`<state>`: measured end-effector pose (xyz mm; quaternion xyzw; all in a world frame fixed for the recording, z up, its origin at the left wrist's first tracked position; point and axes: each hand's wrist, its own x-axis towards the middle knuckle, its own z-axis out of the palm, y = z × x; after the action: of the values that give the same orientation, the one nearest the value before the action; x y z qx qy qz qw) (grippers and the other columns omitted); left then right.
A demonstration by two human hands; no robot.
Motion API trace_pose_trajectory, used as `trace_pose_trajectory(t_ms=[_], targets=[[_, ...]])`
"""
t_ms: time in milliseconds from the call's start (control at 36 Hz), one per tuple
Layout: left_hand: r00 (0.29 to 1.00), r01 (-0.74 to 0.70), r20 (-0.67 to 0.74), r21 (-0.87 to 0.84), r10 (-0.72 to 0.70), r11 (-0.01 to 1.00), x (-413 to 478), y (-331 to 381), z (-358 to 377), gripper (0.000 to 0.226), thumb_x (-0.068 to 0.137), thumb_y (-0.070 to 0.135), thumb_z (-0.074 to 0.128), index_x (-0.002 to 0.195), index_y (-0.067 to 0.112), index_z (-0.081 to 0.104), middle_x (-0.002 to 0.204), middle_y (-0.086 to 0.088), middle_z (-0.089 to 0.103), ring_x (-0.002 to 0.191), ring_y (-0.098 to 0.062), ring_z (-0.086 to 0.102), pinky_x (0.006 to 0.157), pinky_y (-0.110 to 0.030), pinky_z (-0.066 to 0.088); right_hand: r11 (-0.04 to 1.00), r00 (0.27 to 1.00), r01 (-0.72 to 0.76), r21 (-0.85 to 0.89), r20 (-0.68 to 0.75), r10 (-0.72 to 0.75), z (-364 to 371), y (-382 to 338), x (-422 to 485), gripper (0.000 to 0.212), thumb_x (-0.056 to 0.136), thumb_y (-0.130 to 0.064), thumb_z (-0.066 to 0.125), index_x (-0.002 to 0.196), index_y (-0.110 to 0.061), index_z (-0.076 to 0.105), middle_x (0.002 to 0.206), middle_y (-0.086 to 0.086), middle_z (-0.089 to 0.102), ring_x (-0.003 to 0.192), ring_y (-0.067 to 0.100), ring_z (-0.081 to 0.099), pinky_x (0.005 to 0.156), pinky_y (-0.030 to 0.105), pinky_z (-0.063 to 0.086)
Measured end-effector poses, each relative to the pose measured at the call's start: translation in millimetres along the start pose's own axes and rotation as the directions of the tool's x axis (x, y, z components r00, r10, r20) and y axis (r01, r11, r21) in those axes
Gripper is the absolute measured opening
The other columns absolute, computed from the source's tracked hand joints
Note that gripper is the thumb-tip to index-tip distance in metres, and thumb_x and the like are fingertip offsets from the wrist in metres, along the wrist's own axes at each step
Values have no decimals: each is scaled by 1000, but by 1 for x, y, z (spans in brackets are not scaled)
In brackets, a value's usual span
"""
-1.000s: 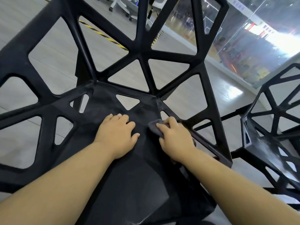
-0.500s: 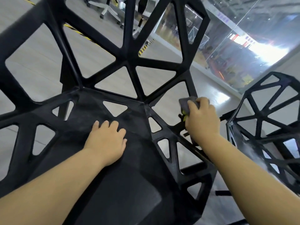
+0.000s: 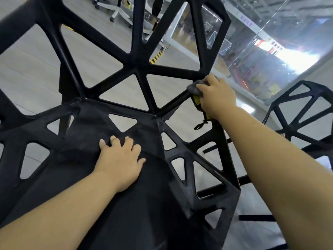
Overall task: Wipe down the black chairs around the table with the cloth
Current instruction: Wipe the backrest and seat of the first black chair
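A black lattice chair [image 3: 140,67] with triangular cut-outs fills the view. My left hand [image 3: 119,161] rests flat on its seat, fingers spread. My right hand [image 3: 217,95] grips a grey cloth [image 3: 193,88] with a yellow patch and a dangling black loop, and presses it against the strut at the right edge of the backrest.
A second black lattice chair [image 3: 295,123] stands to the right, close by. Behind the backrest lies grey floor with yellow-black hazard tape [image 3: 156,57], a white office chair base [image 3: 115,9] and a glass wall [image 3: 261,42].
My right hand with the cloth has risen from the seat's right edge up the side strut to the backrest. My left hand has stayed on the seat.
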<state>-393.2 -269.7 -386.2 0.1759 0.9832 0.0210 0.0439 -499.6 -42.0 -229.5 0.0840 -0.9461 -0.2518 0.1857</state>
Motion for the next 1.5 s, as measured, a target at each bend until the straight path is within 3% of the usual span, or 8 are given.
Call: trace_pose_trajectory(t_ms=[278,444,583,778,917,1139,1306,1500], targets=[[1000,-1,-18,-4,1,1000,1,1,1,51,98,52,17,132,17,33,142,-8,30,130,-43,28,103,-58,27,984,994,107,141,12,-110,-4,3,-104,37,68,-7,75,105,-9,70,109,17,60,77,41,57,57,40,50],[999,-5,-36,-21,4,1000,1,1,2,50,98,51,18,132,18,34,138,-8,34,127,-43,32,102,-59,29,967,989,-105,234,-79,126,-11,0,-133,39,69,-4,72,109,-6,69,111,18,60,79,41,59,66,43,50],[1000,-18,-13,25,19,1000,0,2,-1,49,99,50,17,132,19,35,139,-10,35,129,-46,31,101,-61,29,984,998,18,176,61,-29,7,-51,-184,47,54,-7,79,100,-4,71,102,19,64,59,35,55,49,33,46],[996,-48,84,105,39,993,-3,6,-9,49,103,40,13,143,14,24,152,-20,19,131,-52,26,101,-58,31,943,985,-109,314,160,61,13,-50,-162,38,85,-14,60,123,-15,64,123,9,55,102,36,54,86,39,44],[973,-141,192,40,131,989,-12,16,-16,55,100,50,20,147,22,20,152,-14,20,128,-44,31,97,-48,37,944,981,-149,294,163,104,16,-71,-161,24,70,-7,66,93,-9,73,100,15,61,76,41,57,61,39,46],[976,-151,165,49,141,987,-24,17,-9,59,97,56,17,148,27,15,156,-11,13,135,-41,23,106,-47,28,926,944,113,361,251,-213,-19,-78,-207,30,68,-19,59,95,-18,72,102,10,62,63,34,56,51,43,52],[980,-127,163,48,118,991,-25,18,-4,58,98,54,14,150,28,9,157,-10,7,139,-41,16,110,-48,22,984,981,-82,157,188,52,-15,-36,-193,37,54,-3,80,90,-11,71,97,13,63,59,34,52,41,34,45],[981,-115,163,24,109,993,-27,17,-3,59,97,54,11,150,28,7,158,-9,4,140,-40,11,112,-48,19,985,942,-119,126,328,72,-22,-42,-213,31,69,-11,77,98,-19,72,100,5,60,68,33,54,47,32,41]])
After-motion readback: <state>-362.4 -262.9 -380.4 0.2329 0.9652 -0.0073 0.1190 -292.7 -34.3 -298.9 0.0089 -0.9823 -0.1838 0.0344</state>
